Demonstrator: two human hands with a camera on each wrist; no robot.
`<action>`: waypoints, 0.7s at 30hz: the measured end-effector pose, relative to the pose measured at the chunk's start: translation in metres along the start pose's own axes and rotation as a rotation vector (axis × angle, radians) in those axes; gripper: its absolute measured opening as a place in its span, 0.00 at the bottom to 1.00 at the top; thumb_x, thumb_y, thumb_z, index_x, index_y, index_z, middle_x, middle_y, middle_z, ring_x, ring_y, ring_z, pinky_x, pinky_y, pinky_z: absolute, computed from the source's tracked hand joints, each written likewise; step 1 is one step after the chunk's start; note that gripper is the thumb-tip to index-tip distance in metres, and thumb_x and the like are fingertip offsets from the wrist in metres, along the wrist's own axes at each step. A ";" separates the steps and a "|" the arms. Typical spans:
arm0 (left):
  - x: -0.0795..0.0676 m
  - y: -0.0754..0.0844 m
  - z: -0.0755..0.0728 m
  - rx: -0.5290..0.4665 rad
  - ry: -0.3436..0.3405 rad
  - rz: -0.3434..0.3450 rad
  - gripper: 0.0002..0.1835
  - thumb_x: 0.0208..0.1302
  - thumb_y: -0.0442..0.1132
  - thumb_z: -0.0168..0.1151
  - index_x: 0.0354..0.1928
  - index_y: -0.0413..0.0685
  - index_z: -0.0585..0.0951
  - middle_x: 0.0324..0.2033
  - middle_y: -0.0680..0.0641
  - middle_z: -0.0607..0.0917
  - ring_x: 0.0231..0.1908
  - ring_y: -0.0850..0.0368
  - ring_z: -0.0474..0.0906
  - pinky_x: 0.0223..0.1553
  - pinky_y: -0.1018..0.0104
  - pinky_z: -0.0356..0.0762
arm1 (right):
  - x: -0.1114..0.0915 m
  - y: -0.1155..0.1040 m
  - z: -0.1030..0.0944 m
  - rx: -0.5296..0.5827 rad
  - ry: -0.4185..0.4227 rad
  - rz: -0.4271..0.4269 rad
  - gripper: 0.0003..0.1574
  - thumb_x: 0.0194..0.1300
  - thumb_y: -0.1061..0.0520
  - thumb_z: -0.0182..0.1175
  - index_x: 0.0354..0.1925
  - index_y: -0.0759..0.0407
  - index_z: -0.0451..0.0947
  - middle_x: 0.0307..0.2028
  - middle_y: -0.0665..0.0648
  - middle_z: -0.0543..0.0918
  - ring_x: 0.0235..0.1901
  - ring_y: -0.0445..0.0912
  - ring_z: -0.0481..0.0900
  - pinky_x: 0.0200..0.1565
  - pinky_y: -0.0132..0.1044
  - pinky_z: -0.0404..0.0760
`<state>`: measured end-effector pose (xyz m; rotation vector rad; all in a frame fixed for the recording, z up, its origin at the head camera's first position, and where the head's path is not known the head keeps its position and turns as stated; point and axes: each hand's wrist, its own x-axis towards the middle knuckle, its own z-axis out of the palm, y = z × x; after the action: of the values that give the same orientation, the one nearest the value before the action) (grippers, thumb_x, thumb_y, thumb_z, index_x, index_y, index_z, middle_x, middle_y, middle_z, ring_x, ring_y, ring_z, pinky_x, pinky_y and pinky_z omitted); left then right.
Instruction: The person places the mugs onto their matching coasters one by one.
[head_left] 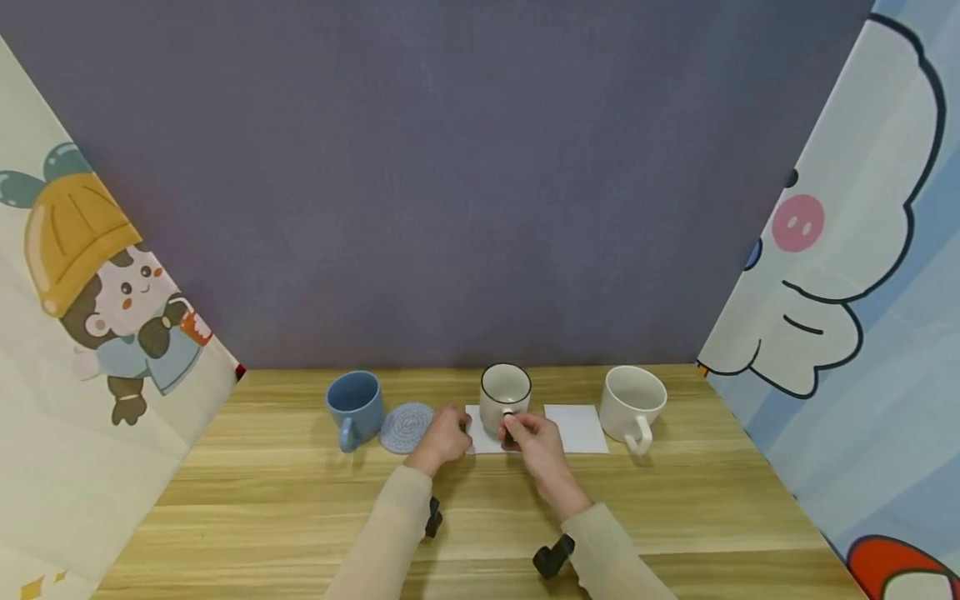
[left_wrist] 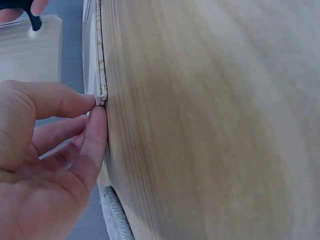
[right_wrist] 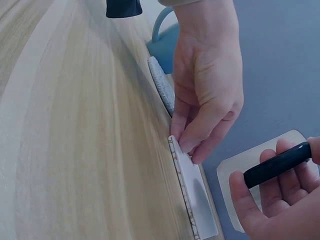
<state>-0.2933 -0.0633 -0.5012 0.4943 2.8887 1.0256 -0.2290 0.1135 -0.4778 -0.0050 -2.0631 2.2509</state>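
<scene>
A cream mug (head_left: 491, 410) with a black rim stands out at the middle of the table in the head view, over a white square coaster (head_left: 487, 447). My right hand (head_left: 543, 450) grips its black handle (right_wrist: 277, 164), which shows clearly in the right wrist view. There, the mug's base appears a little apart from the coaster. At the coaster's near left corner, my left hand (head_left: 444, 437) pinches the edge between thumb and forefinger. The left wrist view shows the coaster's thin edge (left_wrist: 102, 65) at those fingertips.
A round woven blue-grey coaster (head_left: 407, 427) lies left of my left hand, with a blue mug (head_left: 356, 407) beyond it. To the right are a second white square coaster (head_left: 576, 429) and a white mug (head_left: 627, 412). A grey panel (head_left: 465, 183) rises behind the wooden table (head_left: 300, 517).
</scene>
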 end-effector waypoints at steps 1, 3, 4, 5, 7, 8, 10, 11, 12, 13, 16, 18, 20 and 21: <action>0.000 0.000 0.000 0.002 0.001 0.001 0.17 0.48 0.24 0.63 0.44 0.32 0.87 0.46 0.38 0.82 0.52 0.38 0.77 0.57 0.46 0.76 | 0.000 0.001 0.000 0.000 0.000 0.006 0.16 0.75 0.62 0.58 0.42 0.80 0.78 0.31 0.59 0.83 0.34 0.47 0.80 0.41 0.45 0.85; 0.000 0.000 0.000 0.002 0.001 0.001 0.16 0.49 0.24 0.63 0.43 0.33 0.87 0.46 0.38 0.82 0.51 0.39 0.77 0.57 0.46 0.75 | 0.001 0.004 0.001 -0.001 0.001 0.014 0.16 0.75 0.61 0.58 0.41 0.79 0.78 0.31 0.59 0.83 0.34 0.48 0.81 0.41 0.45 0.84; 0.000 0.000 0.000 0.003 0.000 0.000 0.15 0.49 0.24 0.63 0.41 0.33 0.87 0.46 0.38 0.82 0.51 0.39 0.77 0.57 0.46 0.76 | 0.002 0.005 0.001 -0.002 0.003 0.019 0.16 0.75 0.61 0.58 0.42 0.79 0.78 0.31 0.59 0.83 0.34 0.48 0.81 0.41 0.46 0.84; 0.000 0.000 0.000 0.003 0.000 0.001 0.14 0.49 0.24 0.63 0.40 0.34 0.87 0.46 0.38 0.82 0.51 0.39 0.78 0.57 0.46 0.76 | 0.002 0.006 0.002 0.001 0.004 0.027 0.16 0.74 0.61 0.59 0.42 0.79 0.78 0.31 0.59 0.83 0.34 0.48 0.81 0.42 0.46 0.84; 0.000 0.000 0.001 -0.002 -0.002 -0.001 0.13 0.49 0.24 0.63 0.39 0.34 0.87 0.46 0.38 0.82 0.52 0.39 0.78 0.57 0.46 0.76 | 0.003 0.008 0.002 0.002 0.004 0.041 0.16 0.75 0.61 0.58 0.42 0.78 0.79 0.30 0.59 0.83 0.33 0.48 0.80 0.42 0.47 0.84; 0.000 0.000 0.001 -0.005 -0.002 -0.002 0.13 0.49 0.24 0.64 0.39 0.34 0.87 0.47 0.37 0.82 0.52 0.38 0.78 0.57 0.46 0.76 | 0.003 0.009 0.002 -0.002 0.003 0.044 0.16 0.75 0.61 0.58 0.42 0.78 0.79 0.30 0.59 0.83 0.33 0.48 0.80 0.42 0.48 0.84; 0.000 0.000 0.001 -0.005 0.001 0.001 0.14 0.49 0.24 0.64 0.40 0.34 0.87 0.47 0.37 0.82 0.53 0.38 0.78 0.58 0.46 0.75 | 0.003 0.010 0.003 -0.008 0.004 0.051 0.16 0.75 0.60 0.58 0.42 0.78 0.79 0.30 0.58 0.83 0.33 0.47 0.80 0.42 0.48 0.84; 0.000 0.000 0.001 -0.003 0.004 0.002 0.15 0.49 0.24 0.64 0.41 0.34 0.87 0.48 0.37 0.83 0.53 0.37 0.78 0.58 0.46 0.75 | 0.003 0.011 0.003 -0.005 0.006 0.055 0.16 0.75 0.61 0.59 0.42 0.78 0.79 0.30 0.58 0.83 0.33 0.47 0.80 0.42 0.48 0.84; 0.000 -0.001 0.001 -0.001 0.006 0.004 0.16 0.48 0.24 0.64 0.42 0.34 0.88 0.48 0.37 0.83 0.54 0.37 0.78 0.59 0.46 0.75 | 0.003 0.012 0.004 -0.007 0.006 0.055 0.16 0.74 0.60 0.59 0.42 0.78 0.79 0.30 0.58 0.83 0.33 0.47 0.80 0.42 0.48 0.84; 0.000 -0.001 0.001 0.000 0.009 0.006 0.16 0.48 0.24 0.64 0.43 0.34 0.88 0.48 0.37 0.83 0.54 0.37 0.78 0.59 0.46 0.75 | 0.004 0.013 0.004 -0.006 0.007 0.056 0.16 0.74 0.61 0.59 0.42 0.78 0.79 0.30 0.58 0.83 0.32 0.47 0.79 0.42 0.48 0.84; 0.000 -0.001 0.001 0.000 0.015 0.012 0.17 0.48 0.24 0.64 0.43 0.33 0.88 0.48 0.37 0.83 0.53 0.37 0.78 0.59 0.46 0.75 | 0.004 0.016 0.005 -0.011 0.002 0.057 0.16 0.74 0.61 0.59 0.41 0.79 0.78 0.30 0.57 0.83 0.32 0.46 0.79 0.41 0.47 0.84; 0.000 -0.001 0.001 -0.005 0.017 0.011 0.17 0.47 0.24 0.64 0.43 0.33 0.87 0.48 0.37 0.83 0.53 0.37 0.78 0.59 0.46 0.75 | 0.005 0.018 0.006 -0.019 -0.001 0.056 0.16 0.74 0.61 0.58 0.41 0.78 0.78 0.29 0.55 0.82 0.32 0.45 0.79 0.41 0.46 0.84; 0.000 -0.001 0.001 -0.011 0.019 0.011 0.18 0.47 0.24 0.63 0.44 0.33 0.87 0.47 0.37 0.83 0.53 0.37 0.78 0.58 0.46 0.75 | 0.005 0.020 0.007 -0.027 -0.003 0.055 0.16 0.75 0.61 0.58 0.40 0.78 0.79 0.29 0.55 0.82 0.31 0.45 0.79 0.40 0.44 0.84; 0.000 -0.001 0.001 -0.011 0.019 0.010 0.18 0.47 0.24 0.63 0.44 0.33 0.87 0.47 0.37 0.83 0.53 0.38 0.78 0.58 0.46 0.75 | 0.005 0.021 0.008 -0.030 -0.001 0.054 0.16 0.75 0.61 0.58 0.40 0.78 0.79 0.29 0.54 0.82 0.31 0.44 0.79 0.40 0.44 0.83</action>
<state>-0.2933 -0.0637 -0.5024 0.5015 2.8982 1.0532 -0.2359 0.1040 -0.4978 -0.0624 -2.1222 2.2509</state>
